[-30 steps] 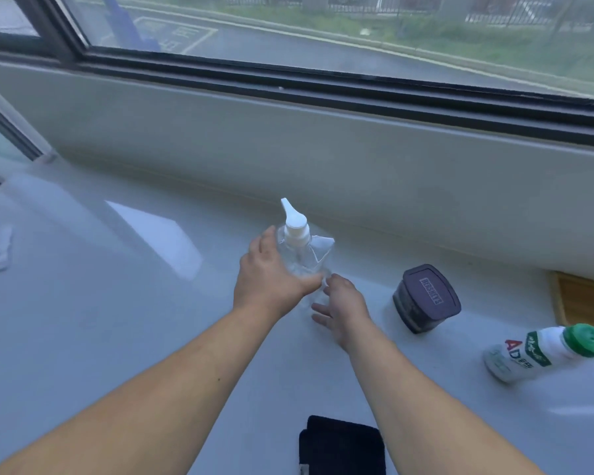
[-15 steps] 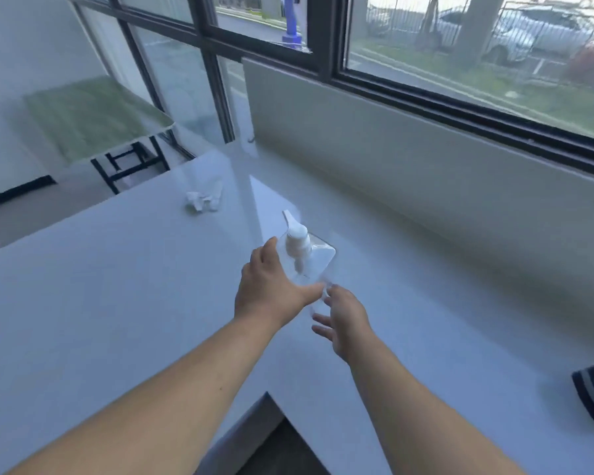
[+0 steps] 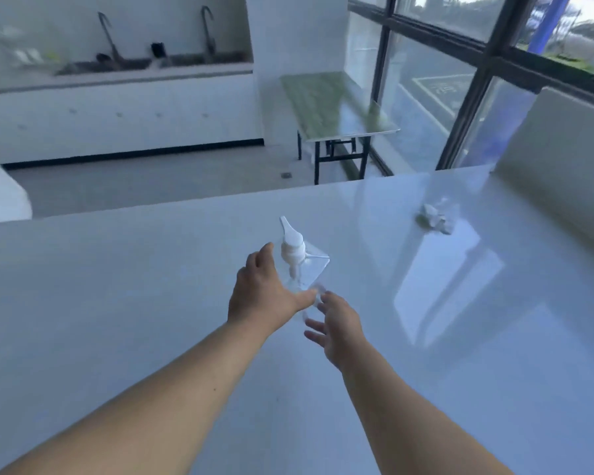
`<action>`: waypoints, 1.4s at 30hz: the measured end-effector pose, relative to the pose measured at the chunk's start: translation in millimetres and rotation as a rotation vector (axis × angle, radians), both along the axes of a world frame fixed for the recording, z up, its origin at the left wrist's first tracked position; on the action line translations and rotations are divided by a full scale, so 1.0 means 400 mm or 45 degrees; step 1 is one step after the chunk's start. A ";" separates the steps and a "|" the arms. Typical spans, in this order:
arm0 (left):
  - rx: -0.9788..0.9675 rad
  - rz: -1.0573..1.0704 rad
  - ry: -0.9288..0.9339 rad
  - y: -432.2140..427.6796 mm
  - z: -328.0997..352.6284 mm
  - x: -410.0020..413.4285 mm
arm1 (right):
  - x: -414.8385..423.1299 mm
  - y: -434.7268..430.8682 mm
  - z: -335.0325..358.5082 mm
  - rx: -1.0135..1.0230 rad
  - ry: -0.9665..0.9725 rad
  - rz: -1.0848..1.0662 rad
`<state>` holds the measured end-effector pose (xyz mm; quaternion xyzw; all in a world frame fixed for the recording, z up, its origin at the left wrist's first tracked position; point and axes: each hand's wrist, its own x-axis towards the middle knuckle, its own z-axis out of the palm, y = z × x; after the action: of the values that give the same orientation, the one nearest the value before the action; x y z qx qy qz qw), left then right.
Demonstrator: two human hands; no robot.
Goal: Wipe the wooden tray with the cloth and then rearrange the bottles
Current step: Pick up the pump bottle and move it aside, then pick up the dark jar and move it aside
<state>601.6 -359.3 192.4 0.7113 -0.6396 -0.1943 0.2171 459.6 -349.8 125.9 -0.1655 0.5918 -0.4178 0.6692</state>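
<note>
Head view: the left hand point(image 3: 263, 293) is wrapped around the near-left side of the clear pump bottle point(image 3: 300, 265), thumb and fingers closed on its body, though whether the bottle stands on the white counter point(image 3: 117, 286) or is held just above it cannot be told. The right hand point(image 3: 340, 325) sits just beside the bottle's near-right corner with its fingers spread and slightly blurred; it looks to be at the base of the bottle rather than gripping it. The bottle is upright, its white pump nozzle pointing away from the person. Beyond the bottle and to its right, well apart, lies a crumpled white wad point(image 3: 436, 216) near the window wall. No wooden tray, no cloth and no other bottles are in sight.

This looks like the rearranging step, with this one bottle being shifted. The next move calls for a firm left-hand hold on the slick, clear body and for finding the tray, which lies outside this view.
</note>
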 end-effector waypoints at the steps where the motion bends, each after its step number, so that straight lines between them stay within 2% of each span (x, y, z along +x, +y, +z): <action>1: -0.006 0.053 -0.008 0.002 -0.006 0.072 | 0.073 -0.017 -0.007 0.008 0.000 0.049; 6: 0.008 0.284 -0.017 0.033 -0.059 0.357 | 0.370 -0.050 -0.055 0.062 0.011 0.266; 11: 0.077 0.400 0.002 0.076 -0.127 0.500 | 0.514 -0.026 -0.111 0.117 0.037 0.388; 19: 0.118 0.413 0.035 0.102 -0.194 0.548 | 0.559 -0.009 -0.167 0.140 0.128 0.409; 26: 0.185 0.384 0.095 0.124 -0.189 0.525 | 0.506 0.013 -0.165 0.133 0.123 0.420; 28: 0.106 0.517 0.117 0.161 -0.189 0.522 | 0.459 0.023 -0.153 0.029 0.319 0.508; 30: 0.071 0.647 0.111 0.223 -0.206 0.502 | 0.382 0.038 -0.143 -0.155 0.639 0.605; 32: 0.205 0.626 0.051 0.281 -0.234 0.460 | 0.285 0.062 -0.128 -0.328 0.953 0.693; 34: 0.391 0.423 -0.048 0.305 -0.259 0.377 | 0.157 0.097 -0.114 -0.429 1.242 0.749; 37: 0.466 0.047 -0.143 0.277 -0.265 0.181 | -0.066 0.166 -0.096 -0.480 1.561 0.744; 42: 0.375 -0.409 -0.183 0.230 -0.183 -0.281 | -0.497 0.378 -0.062 -0.265 1.780 0.475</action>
<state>489.4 -267.4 119.4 0.6365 -0.7231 -0.2666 0.0310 260.9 -198.6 100.9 -0.5544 0.8000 -0.1476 0.1759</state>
